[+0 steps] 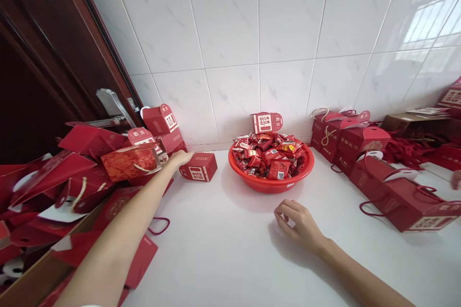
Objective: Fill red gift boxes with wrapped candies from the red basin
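Observation:
At the left, my left hand (181, 157) is at the back left side of a small red candy box (200, 168) with a white double-happiness panel, and seems to grip it. The box lies on the white table (216, 240), its rounded flap pointing left; my fingertips are partly hidden. My right hand (298, 223) hovers at or just above the table in front of the candy bowl, fingers loosely curled toward the thumb, nothing between them. An orange-red plastic bowl (268, 186) heaped with red-wrapped sweets (272, 154) stands between and beyond my hands.
Unfilled-looking red boxes (86, 187) pile up at the left, some in a cardboard carton (34, 273). Corded red boxes (399, 201) line the right. One small box (266, 122) sits behind the bowl by the tiled wall (234, 19). Another person's hand (455, 180) shows at the right edge.

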Available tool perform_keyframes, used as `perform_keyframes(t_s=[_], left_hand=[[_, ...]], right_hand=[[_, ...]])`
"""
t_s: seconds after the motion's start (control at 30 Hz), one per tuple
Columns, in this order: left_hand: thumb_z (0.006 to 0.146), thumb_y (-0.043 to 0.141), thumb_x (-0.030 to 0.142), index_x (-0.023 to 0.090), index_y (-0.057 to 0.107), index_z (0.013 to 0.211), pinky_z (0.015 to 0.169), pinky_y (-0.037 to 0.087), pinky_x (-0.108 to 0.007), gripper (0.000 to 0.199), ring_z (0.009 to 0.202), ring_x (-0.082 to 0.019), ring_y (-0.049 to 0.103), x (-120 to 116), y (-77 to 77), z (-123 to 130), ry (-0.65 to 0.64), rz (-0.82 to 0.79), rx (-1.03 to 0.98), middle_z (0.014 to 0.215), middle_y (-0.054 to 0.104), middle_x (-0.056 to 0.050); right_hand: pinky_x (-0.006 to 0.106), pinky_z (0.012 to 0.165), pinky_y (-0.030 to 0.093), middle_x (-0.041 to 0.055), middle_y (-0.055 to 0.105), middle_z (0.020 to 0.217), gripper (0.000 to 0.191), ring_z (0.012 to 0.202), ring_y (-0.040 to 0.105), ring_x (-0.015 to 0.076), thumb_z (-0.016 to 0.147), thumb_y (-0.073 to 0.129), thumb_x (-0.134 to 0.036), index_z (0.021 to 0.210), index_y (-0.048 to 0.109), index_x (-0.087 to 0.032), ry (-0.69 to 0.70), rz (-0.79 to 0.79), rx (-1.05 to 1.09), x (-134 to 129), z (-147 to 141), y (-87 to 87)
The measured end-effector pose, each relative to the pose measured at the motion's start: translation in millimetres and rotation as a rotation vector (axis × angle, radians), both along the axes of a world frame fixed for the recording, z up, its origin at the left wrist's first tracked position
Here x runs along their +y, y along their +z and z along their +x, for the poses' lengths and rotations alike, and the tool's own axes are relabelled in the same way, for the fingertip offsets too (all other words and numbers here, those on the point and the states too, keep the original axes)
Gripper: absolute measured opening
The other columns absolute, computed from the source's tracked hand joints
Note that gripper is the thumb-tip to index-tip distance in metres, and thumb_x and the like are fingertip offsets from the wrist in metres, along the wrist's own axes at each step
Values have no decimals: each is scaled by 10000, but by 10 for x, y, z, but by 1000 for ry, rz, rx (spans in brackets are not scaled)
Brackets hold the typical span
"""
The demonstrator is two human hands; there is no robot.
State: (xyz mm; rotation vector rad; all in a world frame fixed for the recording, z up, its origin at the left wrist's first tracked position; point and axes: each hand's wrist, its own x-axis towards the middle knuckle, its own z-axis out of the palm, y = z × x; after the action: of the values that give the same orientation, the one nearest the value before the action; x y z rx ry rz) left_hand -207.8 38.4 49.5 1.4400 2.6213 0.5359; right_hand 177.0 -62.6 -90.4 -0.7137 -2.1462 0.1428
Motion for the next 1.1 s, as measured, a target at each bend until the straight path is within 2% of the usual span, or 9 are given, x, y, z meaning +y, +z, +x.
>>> perform_keyframes(t_s=[0.13,0.23,0.47,0.6,0.7,0.83,0.93,1.03,1.1], left_hand=[[661,753,557,186,709,1034,736,564,-456,528,961,-396,722,-66,-97,24,29,-84,-158,1048,766,-200],[549,855,484,203,696,940,740,566,-476,507,943,-391,722,-96,-45,64,29,-114,-245,1010,774,-186],[473,815,233,208,628,663,679,569,-312,268,821,-284,739,-173,494,206,-54,-106,-373,772,762,-55],[527,731,246,243,691,720,665,555,-271,197,806,-259,734,-493,820,492,-293,-126,-419,719,745,13],[616,700,307,242,721,752,692,533,-261,152,838,-238,712,-827,911,847,-545,-271,-312,803,758,24],[774,599,276,228,704,740,726,490,-284,120,823,-226,669,-1212,756,1388,-963,-321,5,844,732,-2],[820,501,155,244,708,784,765,477,-300,229,854,-224,664,-1407,510,1748,-1253,-309,37,867,711,-28],[826,425,64,232,712,803,732,475,-335,334,833,-238,662,-1529,280,2008,-1235,-308,171,936,672,-86],[824,424,38,216,717,831,731,478,-358,343,790,-244,654,-1577,177,2104,-1172,-369,253,934,651,-112]], right_hand=[[264,592,437,17,631,704,193,564,545,131,916,460,-105,799,565,-216,11,-14,0,6,-14,-15],[268,600,442,15,630,704,194,560,542,129,914,461,-106,793,566,-215,17,-17,2,9,-23,-32],[264,588,452,18,624,704,196,563,548,125,921,462,-126,788,581,-210,25,-70,6,2,-8,-20],[253,563,465,23,626,713,205,567,553,120,919,459,-137,776,591,-204,50,-134,43,0,-23,-31],[249,547,480,33,634,728,213,588,574,130,949,464,-193,789,604,-205,47,-213,112,6,-16,6],[289,635,545,52,690,810,204,653,626,156,982,510,-336,909,651,-210,8,-318,250,26,66,182],[324,710,580,72,715,1000,297,690,644,156,1003,494,-420,1164,657,-231,67,-424,347,25,159,361],[370,872,574,90,673,1220,397,925,679,190,1016,479,-446,1368,592,-299,149,-408,328,-5,225,501],[406,988,528,93,625,1330,349,1170,619,237,1010,502,-441,1294,667,-321,170,-343,235,-31,240,548]])
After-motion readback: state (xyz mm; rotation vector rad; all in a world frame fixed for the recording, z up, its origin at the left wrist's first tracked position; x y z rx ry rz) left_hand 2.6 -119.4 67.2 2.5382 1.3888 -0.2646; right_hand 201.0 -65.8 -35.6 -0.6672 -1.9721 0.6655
